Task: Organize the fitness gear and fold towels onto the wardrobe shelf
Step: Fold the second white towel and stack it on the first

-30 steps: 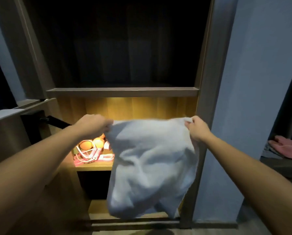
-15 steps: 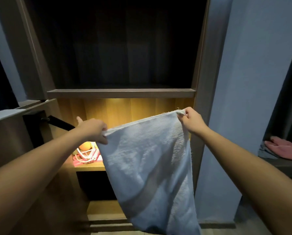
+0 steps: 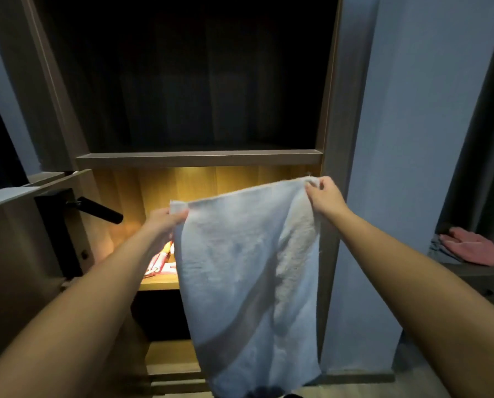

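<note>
Wardrobe: a tall grey-brown wooden wardrobe (image 3: 330,110) was shown open, the upper compartment dark and the lower one lit in warm yellow.
Progress: the task was judged partly done. Some fitness gear (image 3: 161,261), small pink, orange and white items, was seen laid on the lit shelf (image 3: 159,282), a light wooden board. No folded towel was seen on any shelf.
Towel: a pale blue-white rectangular terry towel (image 3: 248,268) was held up in the air, unfolded, in front of the lit compartment and the wardrobe's right upright. No shelf was touched by it.
Towel axis: the long axis was hung near vertical. The short top edge was stretched between the hands and sloped up towards the right. The free short edge was pointed at the floor.
Remaining: folding and shelving of the towel were judged outstanding.
Pink cloth: a crumpled pink cloth (image 3: 469,247) was seen on a dark unit well apart at the right. Whether it was another towel could not be told.
Left hand: the towel's upper left corner was pinched by the left hand (image 3: 165,222), its fingers curled on the fabric.
Right hand: the upper right corner was pinched by the right hand (image 3: 323,198) between thumb and bent fingers.
Gear detail: the items were largely hidden by the towel; their kind could not be told.
</note>
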The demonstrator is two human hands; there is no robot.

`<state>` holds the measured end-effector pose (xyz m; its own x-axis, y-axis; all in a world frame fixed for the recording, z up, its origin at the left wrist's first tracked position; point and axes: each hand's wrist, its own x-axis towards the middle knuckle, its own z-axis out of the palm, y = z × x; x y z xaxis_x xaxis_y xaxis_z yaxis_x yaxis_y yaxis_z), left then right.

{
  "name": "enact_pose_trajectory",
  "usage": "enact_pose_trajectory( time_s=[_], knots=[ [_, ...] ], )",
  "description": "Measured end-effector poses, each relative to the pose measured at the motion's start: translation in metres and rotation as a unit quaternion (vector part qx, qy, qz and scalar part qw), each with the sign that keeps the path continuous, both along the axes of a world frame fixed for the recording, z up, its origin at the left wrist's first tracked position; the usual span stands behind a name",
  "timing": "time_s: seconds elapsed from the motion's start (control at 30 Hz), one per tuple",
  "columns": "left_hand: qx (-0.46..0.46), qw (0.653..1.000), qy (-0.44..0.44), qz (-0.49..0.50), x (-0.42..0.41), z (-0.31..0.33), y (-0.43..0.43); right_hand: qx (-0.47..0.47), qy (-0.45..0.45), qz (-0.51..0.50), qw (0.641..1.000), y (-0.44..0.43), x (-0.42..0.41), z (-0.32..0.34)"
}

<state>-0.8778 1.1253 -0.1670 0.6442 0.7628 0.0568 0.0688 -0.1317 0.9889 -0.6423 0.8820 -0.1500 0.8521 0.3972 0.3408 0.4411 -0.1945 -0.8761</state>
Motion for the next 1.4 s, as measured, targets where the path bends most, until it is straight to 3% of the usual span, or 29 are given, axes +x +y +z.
enact_pose_trajectory(
  time_s=[0.07,0.13,0.3,0.47,0.67,0.87,1.2,1.4],
  knots=[
    [0.047,0.996,-0.056,0.053,0.011,0.004,0.008,0.001,-0.019,-0.019,1.000,0.005,0.006,0.002],
    [0.121,0.984,-0.111,0.070,0.020,0.022,0.019,0.059,-0.047,-0.044,0.996,0.009,0.016,0.012],
    [0.196,0.978,-0.010,0.064,0.051,0.015,0.029,0.006,0.008,-0.076,0.997,0.027,0.040,-0.009],
    [0.219,0.970,-0.044,0.090,0.069,0.020,0.045,0.097,-0.021,-0.054,0.994,0.040,0.053,-0.005],
    [0.207,0.967,-0.071,0.129,0.063,0.014,0.037,0.104,-0.062,-0.043,0.992,0.033,0.033,-0.001],
    [0.227,0.964,-0.088,0.105,0.014,-0.010,-0.009,0.130,-0.076,-0.080,0.985,-0.007,-0.014,-0.040],
    [0.200,0.964,-0.133,0.116,-0.097,-0.112,-0.119,0.179,-0.090,-0.123,0.972,-0.098,-0.135,-0.144],
    [0.265,0.924,-0.207,0.180,-0.154,-0.124,-0.163,0.245,-0.143,-0.130,0.950,-0.140,-0.198,-0.142]
  ],
)
